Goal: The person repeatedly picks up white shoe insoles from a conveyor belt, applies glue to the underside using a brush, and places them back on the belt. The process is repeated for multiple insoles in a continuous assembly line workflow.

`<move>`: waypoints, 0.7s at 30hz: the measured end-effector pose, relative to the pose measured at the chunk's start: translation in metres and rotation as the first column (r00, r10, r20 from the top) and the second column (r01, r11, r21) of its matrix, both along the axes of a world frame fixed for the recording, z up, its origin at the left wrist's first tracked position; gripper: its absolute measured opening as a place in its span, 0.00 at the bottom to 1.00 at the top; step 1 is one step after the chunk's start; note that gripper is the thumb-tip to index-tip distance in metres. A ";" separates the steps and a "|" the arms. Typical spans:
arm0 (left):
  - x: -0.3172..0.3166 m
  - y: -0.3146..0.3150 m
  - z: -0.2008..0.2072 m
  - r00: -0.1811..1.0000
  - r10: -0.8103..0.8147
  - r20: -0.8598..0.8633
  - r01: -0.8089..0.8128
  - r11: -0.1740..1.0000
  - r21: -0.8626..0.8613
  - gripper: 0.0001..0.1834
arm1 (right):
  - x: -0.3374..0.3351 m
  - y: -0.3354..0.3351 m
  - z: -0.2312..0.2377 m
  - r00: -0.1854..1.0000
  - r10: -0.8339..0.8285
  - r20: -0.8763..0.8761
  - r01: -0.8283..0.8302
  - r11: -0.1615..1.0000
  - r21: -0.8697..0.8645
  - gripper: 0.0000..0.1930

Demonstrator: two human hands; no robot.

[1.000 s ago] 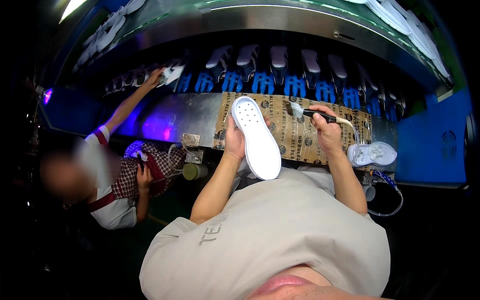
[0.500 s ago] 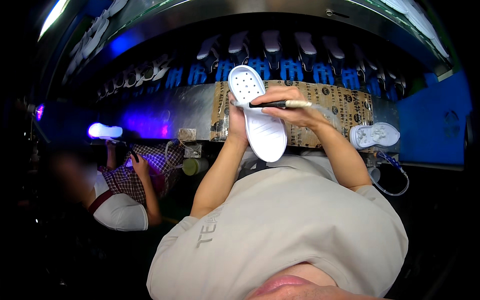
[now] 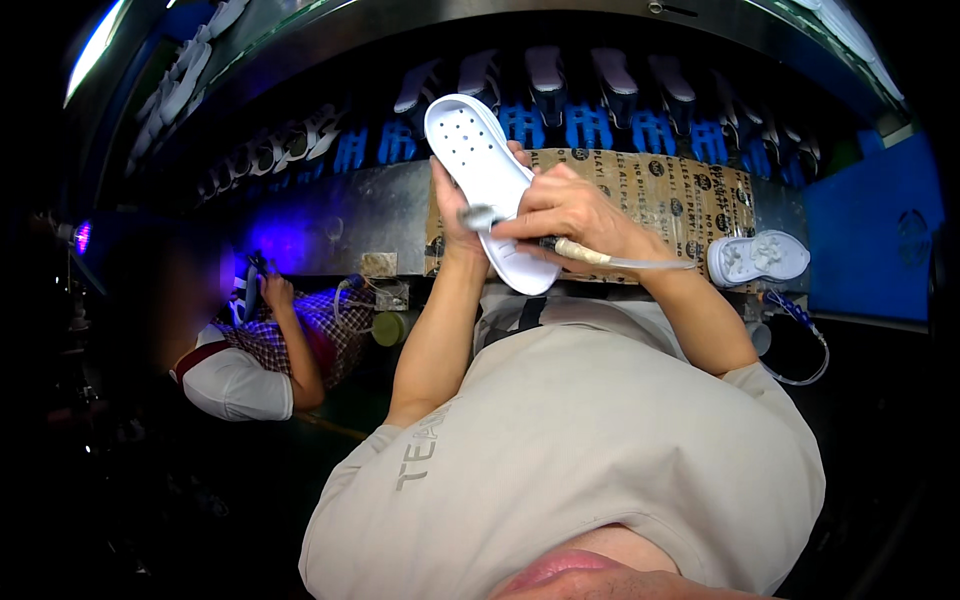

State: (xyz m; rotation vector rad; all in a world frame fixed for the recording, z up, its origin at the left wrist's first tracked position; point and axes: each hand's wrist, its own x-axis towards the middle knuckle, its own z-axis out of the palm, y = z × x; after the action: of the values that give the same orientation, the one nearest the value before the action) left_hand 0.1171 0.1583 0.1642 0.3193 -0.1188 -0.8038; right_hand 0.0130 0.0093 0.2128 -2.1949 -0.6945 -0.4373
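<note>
A white shoe sole point(image 3: 490, 165) with a group of small holes at its far end is tilted above the bench. My left hand point(image 3: 452, 205) is closed round its left side, fingers partly hidden beneath it. In my right hand point(image 3: 590, 215) is a brush point(image 3: 582, 252) with a pale wrapped grip and a clear tube trailing to the right. Its blurred grey tip lies over the middle of the sole, near my left thumb. Whether the tip touches the surface is hard to tell.
Cardboard point(image 3: 640, 190) covers the metal bench point(image 3: 390, 215). At right lies another white sole point(image 3: 758, 258) with white lumps in it, near a blue panel point(image 3: 870, 240). Shoe uppers point(image 3: 547, 80) stand on blue holders behind. A co-worker point(image 3: 250, 370) sits at left, beside a green-lidded container point(image 3: 388, 328).
The sole has shifted left and tilted more. My right hand and brush have moved down along it. The co-worker's glowing white sole is no longer on view above the bench edge.
</note>
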 end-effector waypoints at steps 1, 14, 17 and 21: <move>0.001 0.001 0.003 0.999 -0.001 -0.037 0.001 1.000 -0.005 0.45 | -0.007 0.004 0.013 0.991 0.068 -0.112 -0.058 0.994 0.088 0.14; 0.057 0.006 0.048 0.977 -0.039 0.208 0.044 0.999 -0.018 0.49 | -0.009 -0.008 0.026 0.995 0.036 -0.096 -0.031 0.998 0.047 0.15; 0.064 0.005 0.058 0.955 -0.143 0.262 0.124 0.988 0.088 0.48 | -0.013 -0.012 0.033 0.883 0.403 -0.240 -0.351 0.907 0.230 0.13; 0.069 -0.001 0.074 0.892 -0.328 0.312 0.236 0.925 0.297 0.43 | -0.011 -0.013 0.033 0.982 -0.028 -0.186 0.043 0.996 0.076 0.13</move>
State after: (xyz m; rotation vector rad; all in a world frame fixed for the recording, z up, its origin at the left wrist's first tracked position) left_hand 0.1861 0.1573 0.2384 0.7025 -0.4159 -1.0499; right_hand 0.0016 -0.0039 0.2457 -2.1428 -0.5291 -0.2703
